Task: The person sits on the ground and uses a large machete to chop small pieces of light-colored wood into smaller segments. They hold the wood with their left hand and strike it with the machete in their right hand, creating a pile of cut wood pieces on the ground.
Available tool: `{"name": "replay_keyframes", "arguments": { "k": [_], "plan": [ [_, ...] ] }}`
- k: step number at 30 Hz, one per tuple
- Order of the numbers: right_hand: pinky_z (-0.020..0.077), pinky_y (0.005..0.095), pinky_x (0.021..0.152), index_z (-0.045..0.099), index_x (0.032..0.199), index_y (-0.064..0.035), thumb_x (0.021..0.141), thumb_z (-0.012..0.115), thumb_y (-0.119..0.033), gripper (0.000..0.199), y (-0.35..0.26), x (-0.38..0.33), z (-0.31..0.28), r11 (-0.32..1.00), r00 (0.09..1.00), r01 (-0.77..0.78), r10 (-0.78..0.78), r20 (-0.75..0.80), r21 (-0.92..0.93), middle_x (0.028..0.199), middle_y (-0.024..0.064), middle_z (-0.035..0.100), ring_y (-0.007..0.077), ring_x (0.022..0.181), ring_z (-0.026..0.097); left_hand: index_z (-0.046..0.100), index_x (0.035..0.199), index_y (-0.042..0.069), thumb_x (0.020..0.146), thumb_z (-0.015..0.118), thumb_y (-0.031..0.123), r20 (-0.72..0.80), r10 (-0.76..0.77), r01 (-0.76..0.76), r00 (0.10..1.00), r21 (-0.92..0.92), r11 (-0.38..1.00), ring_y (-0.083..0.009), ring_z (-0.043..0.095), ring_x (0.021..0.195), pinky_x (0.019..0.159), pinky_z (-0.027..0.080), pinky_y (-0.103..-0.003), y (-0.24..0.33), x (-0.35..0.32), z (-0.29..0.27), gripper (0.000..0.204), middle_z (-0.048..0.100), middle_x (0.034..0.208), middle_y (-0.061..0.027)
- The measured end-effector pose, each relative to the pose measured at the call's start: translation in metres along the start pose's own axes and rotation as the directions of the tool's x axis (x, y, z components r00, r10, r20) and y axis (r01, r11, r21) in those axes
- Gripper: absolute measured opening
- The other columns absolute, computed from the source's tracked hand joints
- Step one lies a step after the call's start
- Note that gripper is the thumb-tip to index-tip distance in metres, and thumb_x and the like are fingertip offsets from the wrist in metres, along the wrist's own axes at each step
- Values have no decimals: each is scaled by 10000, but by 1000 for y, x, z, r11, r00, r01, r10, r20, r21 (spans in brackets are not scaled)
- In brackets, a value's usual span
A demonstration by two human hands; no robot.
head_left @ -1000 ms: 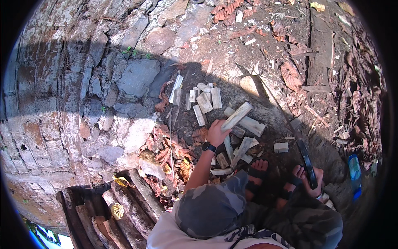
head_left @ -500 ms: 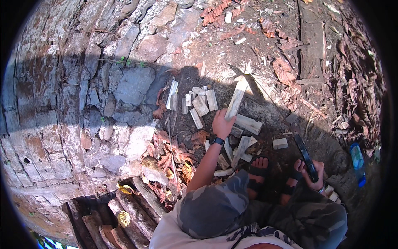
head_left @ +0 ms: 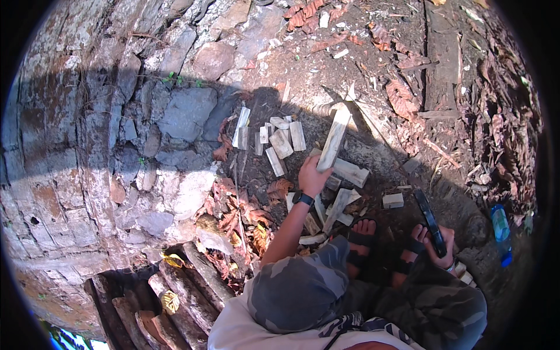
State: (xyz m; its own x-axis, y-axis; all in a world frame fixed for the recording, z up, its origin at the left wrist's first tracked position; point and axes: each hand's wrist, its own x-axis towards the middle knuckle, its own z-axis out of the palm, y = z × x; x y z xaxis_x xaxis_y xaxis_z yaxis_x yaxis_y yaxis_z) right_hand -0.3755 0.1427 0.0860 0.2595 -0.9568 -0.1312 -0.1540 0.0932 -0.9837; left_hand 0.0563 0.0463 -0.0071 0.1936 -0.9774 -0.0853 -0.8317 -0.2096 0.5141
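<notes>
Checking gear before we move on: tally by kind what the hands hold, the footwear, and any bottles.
Split wood piece in left hand: 1
Dark blade tool in right hand: 1
Sandals: 2
Blue bottle: 1
Total: 5

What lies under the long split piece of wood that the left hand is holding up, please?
Beneath the raised wood piece held by the left hand, another split block lies on dark soil. The hand hides whatever sits under its lower end.

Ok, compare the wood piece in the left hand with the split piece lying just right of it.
The left hand holds the held piece up on end, tilted; the lying piece rests flat on the dirt. The held piece looks longer and slimmer, the lying piece shorter and blockier. Both are pale split wood.
</notes>
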Motion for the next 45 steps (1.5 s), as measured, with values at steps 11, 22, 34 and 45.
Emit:
{"name": "replay_keyframes", "arguments": {
  "k": [11, 22, 34, 45],
  "plan": [
    [467, 273, 618, 614, 769, -6, 787, 637, -25, 35, 11, -2, 3, 1000, 1000, 25, -25, -12, -2, 679, 82, 622, 147, 624, 620, 640, 1156, 18, 702, 857, 215, 25, 71, -67, 997, -124, 990, -281, 677, 928, 818, 542, -380, -10, -2, -2, 540, 663, 1006, -162],
    [467, 278, 602, 577, 823, 2, 852, 641, -31, 77, 38, -10, 3, 1000, 999, 14, -14, 39, -7, 690, 62, 601, 129, 633, 586, 652, 1145, 18, 771, 814, 188, 15, 7, -4, 1000, -224, 975, -231, 703, 866, 793, 556, -350, -13, 14, -11, 442, 707, 957, -141],
    [456, 319, 576, 579, 778, -17, 792, 673, -81, 115, 81, -17, -6, 982, 995, -58, 72, 72, -180, 648, 87, 567, 186, 577, 587, 636, 1071, 4, 760, 810, 243, 319, -61, 122, 946, -173, 977, -278, 679, 748, 705, 539, -378, -9, -110, -35, 430, 674, 843, -133],
    [465, 324, 633, 601, 865, -2, 820, 682, -66, 112, 84, -18, -5, 973, 990, -14, 46, 133, -229, 756, 98, 594, 199, 666, 598, 629, 1151, 13, 808, 717, 138, 249, -97, 156, 964, -230, 961, -366, 663, 887, 786, 519, -413, -34, -163, -22, 375, 682, 964, -180]
  ]
}}
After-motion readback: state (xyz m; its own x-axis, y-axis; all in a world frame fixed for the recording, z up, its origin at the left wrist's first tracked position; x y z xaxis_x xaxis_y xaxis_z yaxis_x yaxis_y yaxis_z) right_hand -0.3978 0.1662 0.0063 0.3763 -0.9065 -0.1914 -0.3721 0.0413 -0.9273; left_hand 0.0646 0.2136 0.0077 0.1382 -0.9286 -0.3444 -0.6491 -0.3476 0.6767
